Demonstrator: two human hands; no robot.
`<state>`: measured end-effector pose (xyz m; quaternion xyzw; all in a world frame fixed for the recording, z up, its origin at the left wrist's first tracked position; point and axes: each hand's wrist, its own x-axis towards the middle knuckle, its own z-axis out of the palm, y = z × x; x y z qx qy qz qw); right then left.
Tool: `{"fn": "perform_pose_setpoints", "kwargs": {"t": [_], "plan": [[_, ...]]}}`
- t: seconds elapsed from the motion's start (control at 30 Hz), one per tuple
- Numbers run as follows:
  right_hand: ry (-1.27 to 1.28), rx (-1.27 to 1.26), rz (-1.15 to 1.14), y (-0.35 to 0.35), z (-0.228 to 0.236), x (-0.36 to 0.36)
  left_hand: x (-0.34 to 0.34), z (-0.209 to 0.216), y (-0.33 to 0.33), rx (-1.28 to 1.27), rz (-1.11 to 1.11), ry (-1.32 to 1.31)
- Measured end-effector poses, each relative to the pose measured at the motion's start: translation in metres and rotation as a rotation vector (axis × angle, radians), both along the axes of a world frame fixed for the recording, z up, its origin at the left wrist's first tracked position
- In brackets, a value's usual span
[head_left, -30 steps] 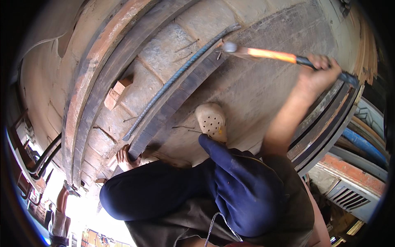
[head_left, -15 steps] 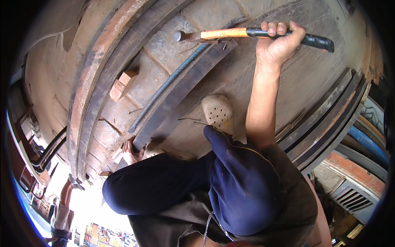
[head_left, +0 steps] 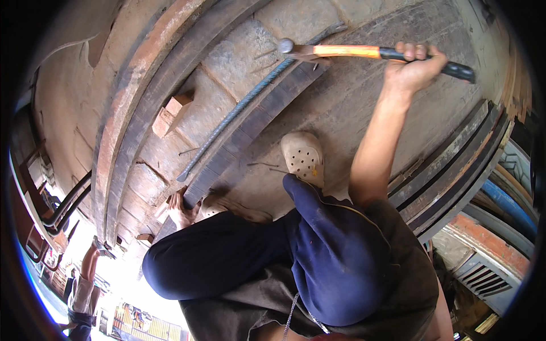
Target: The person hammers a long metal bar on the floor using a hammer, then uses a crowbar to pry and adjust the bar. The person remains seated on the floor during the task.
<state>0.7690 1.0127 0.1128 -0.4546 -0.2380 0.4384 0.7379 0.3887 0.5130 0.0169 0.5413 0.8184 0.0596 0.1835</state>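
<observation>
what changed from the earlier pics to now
The right hand and its hammer swung left, then partway back right, the hammer gripped throughout. The left hand stayed by the lower end of the dark curved beam; the ridged rod also stayed put.

Metal hammer head [head_left: 298,51]; ribbed metal rod [head_left: 243,104]; matt cloth trousers [head_left: 341,273].
</observation>
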Motion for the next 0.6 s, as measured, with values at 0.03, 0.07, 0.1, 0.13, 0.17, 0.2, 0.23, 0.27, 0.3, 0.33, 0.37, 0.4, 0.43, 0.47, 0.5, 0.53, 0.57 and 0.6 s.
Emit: {"fn": "perform_pose_setpoints", "kwargs": {"t": [0.03,0.07,0.1,0.13,0.17,0.2,0.23,0.27,0.3,0.33,0.37,0.4,0.43,0.47,0.5,0.53,0.57,0.6], "plan": [[-0.065,0.018,-0.025,0.006,0.005,0.007,0.000,0.000,-0.001,-0.007,0.004,-0.003],[-0.067,0.107,0.061,0.013,0.012,0.014,-0.002,-0.003,-0.001,-0.024,-0.003,0.002],[-0.086,0.098,0.058,0.014,0.013,0.016,-0.002,-0.004,-0.003,-0.018,-0.010,-0.002],[-0.104,0.088,0.055,0.014,0.015,0.017,-0.002,-0.003,-0.006,-0.013,-0.016,-0.006],[-0.116,0.089,0.059,0.019,0.017,0.016,0.000,-0.003,-0.003,0.003,-0.016,-0.004],[-0.026,0.055,0.065,0.021,0.013,0.025,0.001,-0.005,0.000,0.011,-0.013,-0.001],[0.007,0.127,0.192,0.020,0.014,0.036,0.002,-0.006,0.003,0.019,-0.010,0.003],[0.040,0.188,0.317,0.013,0.017,0.047,0.002,-0.004,0.003,0.017,-0.008,0.006],[0.069,0.245,0.437,0.003,0.022,0.051,0.002,-0.004,0.002,0.011,-0.012,0.004],[0.119,0.340,0.682,-0.004,0.022,0.051,0.003,-0.005,0.001,-0.004,-0.004,0.001],[0.171,0.418,0.832,-0.012,0.026,0.039,0.002,-0.007,0.001,0.016,-0.020,-0.005],[0.216,0.421,0.915,-0.023,0.029,0.022,0.001,-0.007,-0.001,0.038,-0.027,-0.003],[0.283,0.423,0.998,-0.033,0.024,0.006,-0.002,-0.002,-0.007,0.050,-0.029,0.017],[0.270,0.411,1.033,-0.037,0.020,0.000,-0.001,-0.001,-0.003,0.049,-0.028,0.001],[0.256,0.398,1.069,-0.041,0.015,-0.004,-0.001,-0.001,0.000,0.047,-0.026,-0.015],[0.243,0.384,1.105,-0.042,0.012,-0.007,0.000,-0.001,0.003,0.044,-0.023,-0.031],[0.231,0.368,1.091,-0.041,0.011,-0.009,0.001,0.001,0.004,0.034,-0.026,-0.016],[0.219,0.351,1.076,-0.039,0.011,-0.010,0.001,0.003,0.006,0.022,-0.030,-0.001]]}}
